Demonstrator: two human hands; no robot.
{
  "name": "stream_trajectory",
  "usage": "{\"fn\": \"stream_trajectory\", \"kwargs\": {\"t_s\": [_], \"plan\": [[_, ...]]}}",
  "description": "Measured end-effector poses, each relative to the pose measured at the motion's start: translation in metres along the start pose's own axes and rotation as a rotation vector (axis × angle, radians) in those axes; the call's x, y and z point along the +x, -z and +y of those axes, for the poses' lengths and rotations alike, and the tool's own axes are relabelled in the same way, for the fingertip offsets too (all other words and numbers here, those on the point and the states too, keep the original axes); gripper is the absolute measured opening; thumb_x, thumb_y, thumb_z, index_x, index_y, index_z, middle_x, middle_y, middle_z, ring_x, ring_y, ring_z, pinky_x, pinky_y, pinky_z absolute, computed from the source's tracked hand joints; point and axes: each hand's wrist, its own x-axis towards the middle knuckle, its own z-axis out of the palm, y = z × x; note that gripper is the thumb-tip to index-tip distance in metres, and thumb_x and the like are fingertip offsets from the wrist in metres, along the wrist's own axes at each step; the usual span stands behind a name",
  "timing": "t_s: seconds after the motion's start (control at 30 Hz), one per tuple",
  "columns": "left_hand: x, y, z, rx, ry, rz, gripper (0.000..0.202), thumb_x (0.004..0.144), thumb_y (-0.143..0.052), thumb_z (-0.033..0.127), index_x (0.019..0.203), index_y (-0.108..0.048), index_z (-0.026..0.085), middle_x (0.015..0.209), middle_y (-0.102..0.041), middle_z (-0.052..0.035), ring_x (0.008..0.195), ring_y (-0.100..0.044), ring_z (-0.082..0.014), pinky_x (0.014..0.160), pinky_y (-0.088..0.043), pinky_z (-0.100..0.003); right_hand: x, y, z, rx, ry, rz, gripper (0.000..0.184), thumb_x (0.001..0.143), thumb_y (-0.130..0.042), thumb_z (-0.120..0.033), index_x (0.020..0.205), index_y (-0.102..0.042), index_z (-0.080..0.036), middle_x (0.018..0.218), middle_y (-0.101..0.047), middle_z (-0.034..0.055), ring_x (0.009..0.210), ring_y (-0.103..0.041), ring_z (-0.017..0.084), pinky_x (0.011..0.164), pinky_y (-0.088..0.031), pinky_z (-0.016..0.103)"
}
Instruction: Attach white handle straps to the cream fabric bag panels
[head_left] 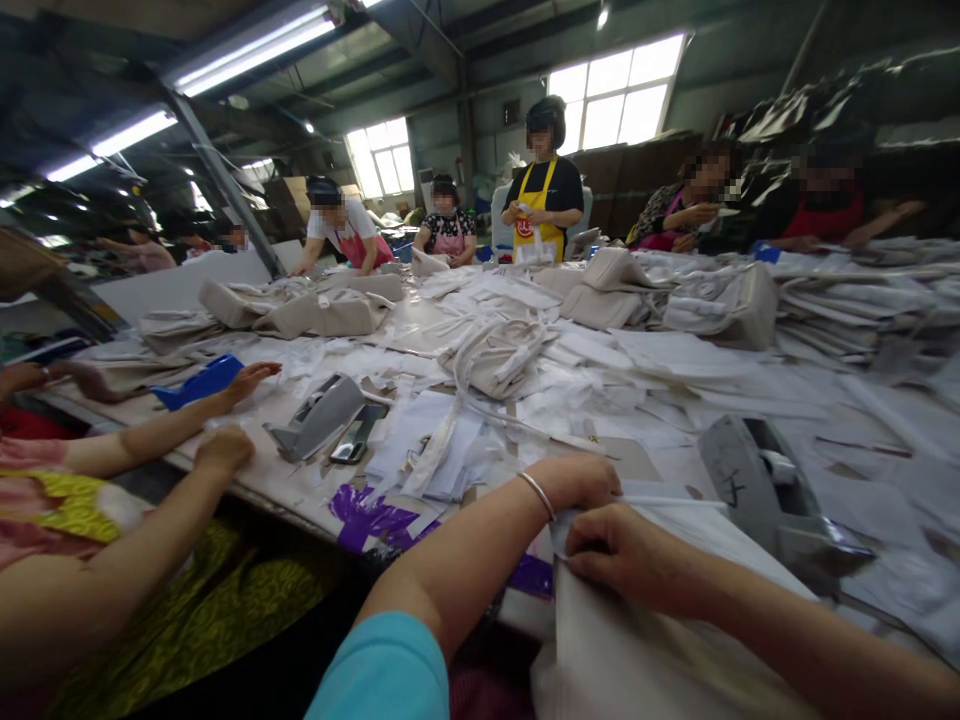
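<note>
A beige bag lies across the near table edge and my lap side, below both of my hands. My left hand, with a silver bangle at the wrist, reaches over the bag's top edge with its fingers bent down; their tips are hidden. Close beside it, my right hand is closed, thumb and fingers pinching the bag's upper corner. White sheet material spreads from under my right wrist. Just beyond my hands lies a flat beige piece.
Grey tape dispensers stand at right and left, the left one beside a phone. Purple tape hangs at the table edge. Beige bags and white wrapping cover the table. A co-worker's arms reach in from the left.
</note>
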Motion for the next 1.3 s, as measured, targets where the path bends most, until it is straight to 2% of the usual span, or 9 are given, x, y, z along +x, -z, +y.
{"fn": "stream_trajectory", "kwargs": {"t_s": [0.13,0.23,0.33,0.4,0.53,0.67,0.83,1.07,1.3], "plan": [[-0.007,0.004,0.005,-0.031,0.064,0.091,0.014,0.089,-0.065,0.024,0.099,-0.068,0.015,0.096,-0.07,-0.0054,0.087,-0.066,-0.019,0.08,-0.056,-0.037,0.001,-0.005,0.01,0.025,0.055,-0.013,0.007,0.075,-0.056,-0.017,0.07,-0.061,-0.018,0.067,-0.06,-0.0032,0.065,-0.05,0.013,0.06,-0.037,0.024],[-0.023,0.02,0.008,-0.077,0.166,0.29,0.015,0.086,-0.058,0.015,0.099,-0.066,0.012,0.101,-0.07,-0.0116,0.092,-0.064,-0.022,0.083,-0.053,-0.036,0.001,-0.005,0.012,0.04,0.057,-0.01,0.008,0.075,-0.055,-0.016,0.071,-0.062,-0.018,0.067,-0.06,-0.0034,0.065,-0.051,0.013,0.061,-0.038,0.024],[-0.057,0.038,0.013,-0.161,0.321,0.548,0.025,0.093,-0.047,0.021,0.112,-0.059,0.01,0.107,-0.067,-0.0144,0.096,-0.063,-0.0226,0.086,-0.051,-0.034,-0.001,-0.001,0.009,0.075,0.048,-0.025,0.01,0.077,-0.055,-0.017,0.075,-0.065,-0.018,0.069,-0.063,-0.0027,0.066,-0.053,0.014,0.062,-0.041,0.024],[-0.088,0.043,0.02,-0.237,0.393,0.639,0.026,0.096,-0.044,0.03,0.107,-0.058,0.012,0.095,-0.067,-0.0096,0.086,-0.062,-0.0191,0.078,-0.051,-0.029,-0.002,0.002,0.007,0.086,0.034,-0.041,0.012,0.078,-0.055,-0.019,0.075,-0.066,-0.018,0.07,-0.064,-0.0022,0.066,-0.053,0.013,0.062,-0.041,0.024],[-0.151,0.021,0.042,-0.56,0.416,0.65,0.022,0.088,-0.057,0.037,0.079,-0.061,0.017,0.067,-0.06,0.0021,0.062,-0.054,-0.0114,0.058,-0.046,-0.02,-0.002,0.006,0.009,0.101,0.01,-0.041,0.015,0.08,-0.054,-0.021,0.072,-0.067,-0.017,0.065,-0.061,-0.003,0.061,-0.049,0.012,0.059,-0.038,0.023],[-0.187,-0.022,0.065,-0.897,0.486,0.674,0.017,0.077,-0.071,0.033,0.073,-0.066,0.018,0.063,-0.058,0.0031,0.059,-0.051,-0.0108,0.058,-0.044,-0.022,0.001,0.006,0.016,0.155,-0.025,-0.067,0.017,0.08,-0.055,-0.024,0.075,-0.07,-0.017,0.062,-0.059,-0.003,0.057,-0.047,0.01,0.053,-0.036,0.021],[-0.189,-0.051,0.082,-0.954,0.515,0.74,0.018,0.075,-0.074,0.028,0.089,-0.069,0.017,0.077,-0.066,-0.0012,0.072,-0.06,-0.0155,0.068,-0.049,-0.027,0.0,0.007,0.017,0.178,-0.057,-0.108,0.019,0.08,-0.055,-0.024,0.078,-0.072,-0.016,0.059,-0.057,-0.0035,0.053,-0.046,0.009,0.049,-0.035,0.02],[-0.185,-0.044,0.089,-0.934,0.624,0.719,0.018,0.077,-0.071,0.03,0.087,-0.067,0.016,0.075,-0.066,-0.0021,0.07,-0.058,-0.0153,0.068,-0.047,-0.027,-0.004,0.006,0.018,0.094,0.029,-0.052,0.017,0.076,-0.059,-0.021,0.085,-0.074,-0.019,0.077,-0.072,-0.001,0.069,-0.059,0.014,0.063,-0.043,0.022],[-0.176,-0.052,0.092,-1.609,0.702,0.538,0.032,0.067,-0.074,0.036,0.084,-0.059,0.015,0.054,-0.05,0.0046,0.045,-0.042,-0.0082,0.041,-0.028,-0.02,-0.005,0.006,0.016,0.094,0.023,-0.057,0.017,0.076,-0.058,-0.02,0.085,-0.073,-0.02,0.08,-0.075,-0.0004,0.072,-0.063,0.016,0.064,-0.045,0.023]]}}
